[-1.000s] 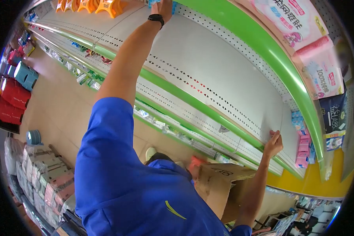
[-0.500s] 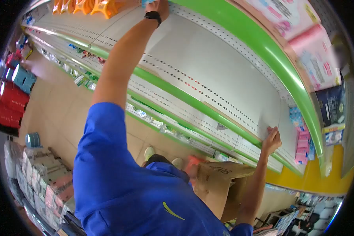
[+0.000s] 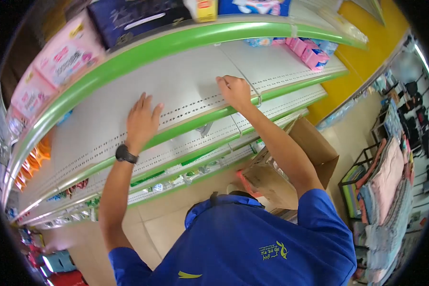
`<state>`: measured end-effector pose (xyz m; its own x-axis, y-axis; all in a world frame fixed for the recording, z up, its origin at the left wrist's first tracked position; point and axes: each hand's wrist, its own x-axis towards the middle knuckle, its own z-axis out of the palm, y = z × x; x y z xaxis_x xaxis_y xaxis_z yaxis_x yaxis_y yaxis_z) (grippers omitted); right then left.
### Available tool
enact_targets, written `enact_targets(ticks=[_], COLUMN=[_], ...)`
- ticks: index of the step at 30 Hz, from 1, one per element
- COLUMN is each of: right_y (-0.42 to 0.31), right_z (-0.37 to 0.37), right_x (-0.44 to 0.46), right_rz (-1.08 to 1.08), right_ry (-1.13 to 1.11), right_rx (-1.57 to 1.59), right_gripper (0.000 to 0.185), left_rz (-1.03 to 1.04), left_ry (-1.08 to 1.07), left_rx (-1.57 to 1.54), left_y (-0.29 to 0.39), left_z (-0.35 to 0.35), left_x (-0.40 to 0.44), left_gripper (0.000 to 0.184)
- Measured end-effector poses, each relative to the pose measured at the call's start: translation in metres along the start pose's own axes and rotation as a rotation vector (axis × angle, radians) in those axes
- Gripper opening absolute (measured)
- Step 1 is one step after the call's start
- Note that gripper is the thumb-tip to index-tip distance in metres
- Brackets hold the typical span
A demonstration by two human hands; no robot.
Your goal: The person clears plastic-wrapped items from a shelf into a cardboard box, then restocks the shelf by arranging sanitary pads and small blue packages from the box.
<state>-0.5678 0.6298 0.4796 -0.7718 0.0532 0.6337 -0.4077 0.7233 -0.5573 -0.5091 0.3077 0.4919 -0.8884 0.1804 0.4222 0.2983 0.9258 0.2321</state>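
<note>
My left hand [image 3: 142, 121], with a black watch on its wrist, is over the white shelf board [image 3: 190, 81]; its fingers are stretched out and hold nothing. Further right, my right hand [image 3: 235, 91] is curled into a loose fist just above the same board, near its perforated front strip, and nothing shows in it. A green rail [image 3: 195, 119] runs along the board's front edge. Pink packets [image 3: 314, 56] stand at the right end of this shelf, with blue packets [image 3: 260, 42] partly hidden behind the upper shelf's edge.
The upper shelf's green edge [image 3: 143, 51] overhangs the board, bearing pink packs [image 3: 64, 55] and a dark blue pack [image 3: 136, 21]. An open cardboard box [image 3: 267, 178] stands on the floor below my right arm. Folded textiles [image 3: 386, 186] are on a rack at right.
The view has swung to the right. My left hand has left the blue packet at the shelf's far left and come closer to my right hand. The right hand remains curled.
</note>
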Motion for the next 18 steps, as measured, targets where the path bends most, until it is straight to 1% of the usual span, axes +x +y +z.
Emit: enact_targets(ticks=[2, 4, 5, 7, 9, 11, 13, 16, 18], right_y=[0.003, 0.028, 0.046, 0.1, 0.136, 0.196, 0.223, 0.246, 0.271], right_z=[-0.014, -0.027, -0.033, -0.039, -0.056, -0.053, -0.064, -0.078, -0.08], right_x=[0.013, 0.037, 0.051, 0.091, 0.124, 0.164, 0.19, 0.213, 0.235], right_rz=[0.062, 0.035, 0.026, 0.065, 0.007, -0.043, -0.07, -0.402, -0.417], right_ry=[-0.076, -0.034, -0.025, -0.02, -0.012, -0.026, -0.107, 0.036, -0.066], right_rx=[0.186, 0.05, -0.019, -0.149, -0.319, -0.559, -0.711, -0.778, -0.719], right_gripper=[0.025, 0.029, 0.034, 0.049, 0.059, 0.058, 0.054, 0.052, 0.058], left_rz=[0.012, 0.014, 0.029, 0.01, -0.013, -0.024, -0.035, -0.056, -0.067], left_ry=[0.016, 0.012, 0.081, 0.077, 0.105, 0.159, 0.182, 0.205, 0.217], left_rx=[0.034, 0.088, 0.055, 0.003, -0.021, -0.007, -0.006, -0.044, -0.056], left_y=[0.007, 0.007, 0.007, 0.01, 0.016, 0.022, 0.023, 0.024, 0.024], left_z=[0.015, 0.021, 0.024, 0.021, 0.019, 0.018, 0.017, 0.016, 0.016], left_x=[0.0, -0.001, -0.001, -0.001, -0.003, -0.003, -0.003, -0.002, -0.001], left_gripper=[0.056, 0.054, 0.048, 0.044, 0.041, 0.037, 0.033, 0.028, 0.026])
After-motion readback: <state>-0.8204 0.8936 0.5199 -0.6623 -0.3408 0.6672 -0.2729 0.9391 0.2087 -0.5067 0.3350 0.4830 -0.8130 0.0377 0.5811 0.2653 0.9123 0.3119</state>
